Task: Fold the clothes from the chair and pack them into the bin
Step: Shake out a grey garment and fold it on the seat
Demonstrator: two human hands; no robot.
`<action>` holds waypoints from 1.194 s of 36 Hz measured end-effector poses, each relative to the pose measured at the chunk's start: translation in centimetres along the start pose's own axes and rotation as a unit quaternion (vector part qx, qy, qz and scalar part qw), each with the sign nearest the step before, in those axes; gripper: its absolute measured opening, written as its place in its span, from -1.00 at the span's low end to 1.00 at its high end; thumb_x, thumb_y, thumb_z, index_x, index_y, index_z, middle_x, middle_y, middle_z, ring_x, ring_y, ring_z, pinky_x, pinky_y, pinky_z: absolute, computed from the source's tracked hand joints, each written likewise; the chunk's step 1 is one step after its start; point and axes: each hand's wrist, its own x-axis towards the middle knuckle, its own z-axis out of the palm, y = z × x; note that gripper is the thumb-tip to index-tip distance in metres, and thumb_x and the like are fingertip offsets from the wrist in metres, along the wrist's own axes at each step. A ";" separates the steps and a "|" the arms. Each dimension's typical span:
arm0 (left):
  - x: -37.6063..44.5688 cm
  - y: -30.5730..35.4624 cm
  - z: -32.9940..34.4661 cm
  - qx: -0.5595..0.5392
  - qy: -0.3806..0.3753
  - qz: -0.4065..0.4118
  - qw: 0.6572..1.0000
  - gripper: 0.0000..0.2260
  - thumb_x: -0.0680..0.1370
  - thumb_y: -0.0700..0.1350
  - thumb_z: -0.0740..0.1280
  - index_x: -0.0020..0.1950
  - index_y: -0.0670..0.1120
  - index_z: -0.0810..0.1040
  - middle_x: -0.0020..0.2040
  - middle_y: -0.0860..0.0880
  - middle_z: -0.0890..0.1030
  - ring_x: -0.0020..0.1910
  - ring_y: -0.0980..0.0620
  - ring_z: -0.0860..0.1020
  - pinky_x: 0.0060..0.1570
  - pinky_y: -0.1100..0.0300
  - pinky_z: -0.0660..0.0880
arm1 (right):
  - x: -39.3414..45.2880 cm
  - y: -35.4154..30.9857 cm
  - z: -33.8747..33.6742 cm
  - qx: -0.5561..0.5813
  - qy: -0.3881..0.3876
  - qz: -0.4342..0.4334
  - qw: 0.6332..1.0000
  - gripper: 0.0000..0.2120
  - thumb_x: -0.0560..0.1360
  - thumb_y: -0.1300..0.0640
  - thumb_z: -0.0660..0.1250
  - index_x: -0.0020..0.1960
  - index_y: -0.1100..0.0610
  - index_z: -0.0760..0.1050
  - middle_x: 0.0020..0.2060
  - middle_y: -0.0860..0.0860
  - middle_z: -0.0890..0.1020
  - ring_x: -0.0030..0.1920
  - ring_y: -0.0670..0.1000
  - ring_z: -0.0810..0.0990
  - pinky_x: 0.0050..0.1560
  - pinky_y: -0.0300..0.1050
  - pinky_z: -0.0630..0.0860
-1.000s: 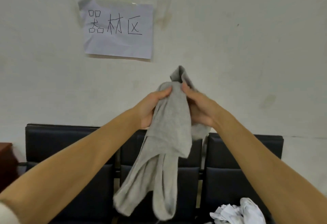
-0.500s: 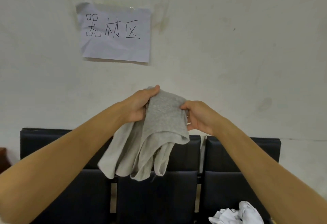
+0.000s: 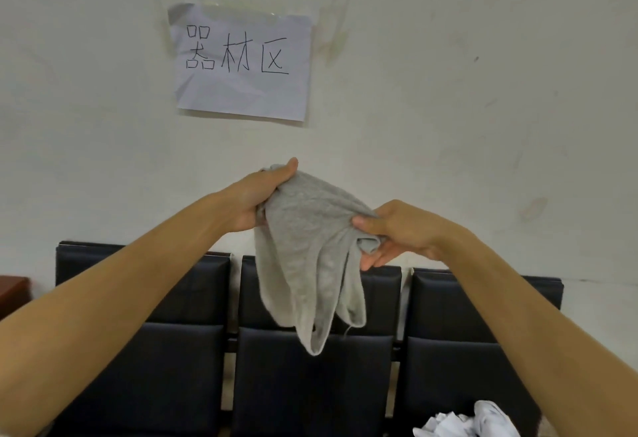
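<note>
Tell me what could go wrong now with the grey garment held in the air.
The grey garment hangs bunched between the left hand and right hand, so a fold may come out uneven. Its low end dangles free and could catch the black chairs. No bin is in view.

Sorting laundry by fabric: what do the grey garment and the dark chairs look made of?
The grey garment looks like soft knit cotton jersey: matte, heathered, draping limply from both hands. The dark chairs look like padded faux leather or vinyl: smooth panels with a faint sheen, though real leather cannot be ruled out.
</note>
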 end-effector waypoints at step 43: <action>-2.6 1.9 -10.3 -0.118 0.022 0.051 0.991 -0.15 -0.17 -0.28 0.68 0.10 -0.29 0.53 -0.05 -0.20 0.67 -0.05 -0.10 0.67 -0.24 0.06 0.62 | -0.8 3.0 -4.4 0.324 0.149 0.023 0.934 -0.94 0.49 0.22 0.29 -0.07 0.10 0.52 -0.13 0.05 0.62 -0.11 0.08 0.60 -0.06 0.17 0.57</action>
